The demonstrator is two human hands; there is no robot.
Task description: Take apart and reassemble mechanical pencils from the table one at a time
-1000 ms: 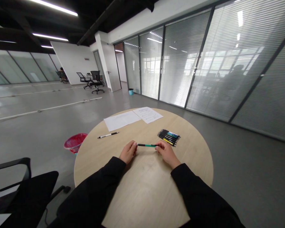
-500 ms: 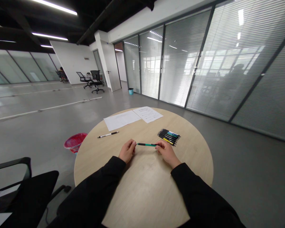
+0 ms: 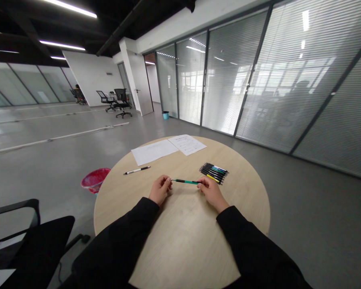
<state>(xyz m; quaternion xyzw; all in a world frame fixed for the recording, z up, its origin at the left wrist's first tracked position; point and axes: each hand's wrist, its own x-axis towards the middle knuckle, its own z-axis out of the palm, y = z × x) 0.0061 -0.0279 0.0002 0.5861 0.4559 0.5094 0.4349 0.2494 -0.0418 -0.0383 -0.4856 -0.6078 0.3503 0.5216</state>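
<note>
A green pen (image 3: 190, 182) with a black grip lies level between my two hands, just above the table. My left hand (image 3: 160, 190) is closed, thumb and fingers pinching at the pen's pointed end, where a short thin light stretch shows beside the fingertips. My right hand (image 3: 213, 194) is closed around the other end, by the clip, and hides that tip. Close beyond the right hand lies a row of several pens (image 3: 214, 173), mostly black, with a yellow one near the front. A white and black pen (image 3: 137, 170) rests alone beyond the left hand.
Two sheets of paper (image 3: 155, 151) lie at the far side of the round wooden table (image 3: 186, 249). A red-lined bin (image 3: 95, 180) stands on the floor to the left. A black chair (image 3: 33, 245) is at the lower left, with papers on it.
My left hand has shifted slightly left and up, and a little more of the thin stretch shows at the pen's pointed end. My right hand has barely moved.
</note>
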